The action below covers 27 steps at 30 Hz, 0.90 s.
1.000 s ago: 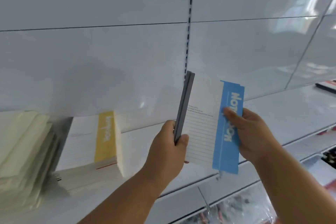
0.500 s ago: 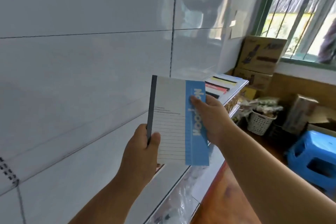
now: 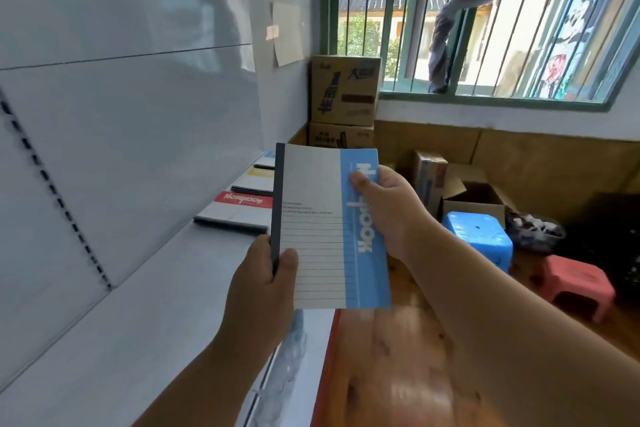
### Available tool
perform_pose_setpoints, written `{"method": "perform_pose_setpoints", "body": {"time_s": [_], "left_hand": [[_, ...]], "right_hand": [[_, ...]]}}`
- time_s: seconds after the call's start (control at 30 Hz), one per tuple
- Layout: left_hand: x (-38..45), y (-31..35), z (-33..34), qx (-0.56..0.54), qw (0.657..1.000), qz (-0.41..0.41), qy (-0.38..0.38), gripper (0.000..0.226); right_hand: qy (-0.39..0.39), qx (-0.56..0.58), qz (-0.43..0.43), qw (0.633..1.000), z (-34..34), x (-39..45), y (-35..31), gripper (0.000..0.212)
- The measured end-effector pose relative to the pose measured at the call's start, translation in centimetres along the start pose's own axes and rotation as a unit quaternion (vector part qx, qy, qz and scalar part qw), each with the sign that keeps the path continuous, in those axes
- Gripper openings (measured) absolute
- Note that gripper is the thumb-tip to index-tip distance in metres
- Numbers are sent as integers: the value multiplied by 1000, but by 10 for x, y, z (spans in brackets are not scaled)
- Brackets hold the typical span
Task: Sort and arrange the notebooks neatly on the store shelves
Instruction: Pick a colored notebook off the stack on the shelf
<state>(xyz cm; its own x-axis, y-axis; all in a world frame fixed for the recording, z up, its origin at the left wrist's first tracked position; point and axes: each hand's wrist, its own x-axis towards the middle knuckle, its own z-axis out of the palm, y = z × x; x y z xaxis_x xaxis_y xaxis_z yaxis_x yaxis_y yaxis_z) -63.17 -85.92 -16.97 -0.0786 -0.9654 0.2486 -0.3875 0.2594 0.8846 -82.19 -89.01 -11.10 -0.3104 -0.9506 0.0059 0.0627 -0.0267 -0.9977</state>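
- The view has swung right along the shelf point(image 3: 145, 305): a second ago a yellow-banded stack stood at its left end, and now its right end and the window point(image 3: 485, 28) fill the frame.
- The left hand point(image 3: 263, 274) keeps its grip clenched on the lower spine of the blue-banded notebook point(image 3: 329, 229), thumb on the cover.
- The notebook stays upright and off the shelf, cover facing the camera, nearer than the flat notebooks.
- Beyond the held notebook, the red-banded notebook point(image 3: 239, 206) lies flat on the shelf, with more notebooks point(image 3: 258, 180) behind it toward the wall.
- The right hand point(image 3: 384, 208) still pinches the notebook's blue edge.
- Judging by the turn, the notebook is probably headed for this flat row, not the yellow stack.
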Motion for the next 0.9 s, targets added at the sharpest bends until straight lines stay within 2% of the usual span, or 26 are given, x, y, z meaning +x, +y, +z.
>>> {"method": "perform_pose_setpoints", "body": {"time_s": [0.13,0.27,0.33,0.53,0.7,0.8,0.9], "left_hand": [[72,-4,73,-1,1000,-12,7,9],[144,0,116,-23,998,-52,37,7],[177,0,127,-35,995,-74,50,8],[275,-35,140,31,988,-104,114,15],[368,-57,147,49,979,-182,77,14],[415,-67,157,87,971,-219,28,13],[453,-83,167,102,963,-250,-6,15]], "right_hand": [[-15,-12,1,1000,-41,96,11,16],[-57,-28,21,998,-55,191,3,15],[-82,-38,37,995,-50,236,2,18],[-174,-88,74,978,-4,365,26,23],[-196,-172,65,963,25,472,42,19],[-208,-205,59,955,36,533,46,18],[-253,-296,28,921,51,589,58,10]]}}
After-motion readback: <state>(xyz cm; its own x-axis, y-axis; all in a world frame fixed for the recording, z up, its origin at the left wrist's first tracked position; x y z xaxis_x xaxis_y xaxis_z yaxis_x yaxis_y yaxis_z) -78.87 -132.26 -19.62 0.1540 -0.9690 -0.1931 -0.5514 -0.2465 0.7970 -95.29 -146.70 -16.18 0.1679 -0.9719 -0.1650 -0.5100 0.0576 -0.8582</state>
